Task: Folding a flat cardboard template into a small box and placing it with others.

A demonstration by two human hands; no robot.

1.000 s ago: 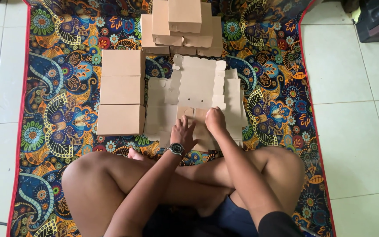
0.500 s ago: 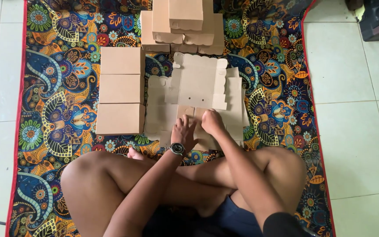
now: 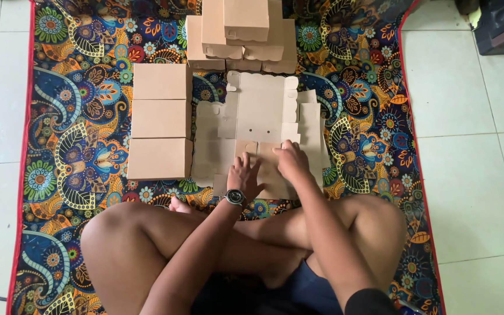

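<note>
- We see the flat cardboard box blank (image 3: 260, 119) lying mid-mat (image 3: 71, 151), our left hand (image 3: 243, 176) and right hand (image 3: 291, 160) on its near edge.
- Three folded boxes (image 3: 160, 119) line up left of it.
- A stack of folded boxes (image 3: 241, 29) sits behind, at the mat's far edge.

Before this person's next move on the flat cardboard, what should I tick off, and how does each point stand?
1. Both hands on the work: left hand and right hand press on the near edge of the flat cardboard blank. Ok.
2. Blank lies flat and unfolded on the patterned mat. Ok.
3. Hands free of other things: neither holds anything. Ok.
4. Three closed boxes sit in a column left of the blank, apart from the hands. Ok.
5. Stack of boxes at the far edge: whether it touches the blank, cannot tell.
</note>
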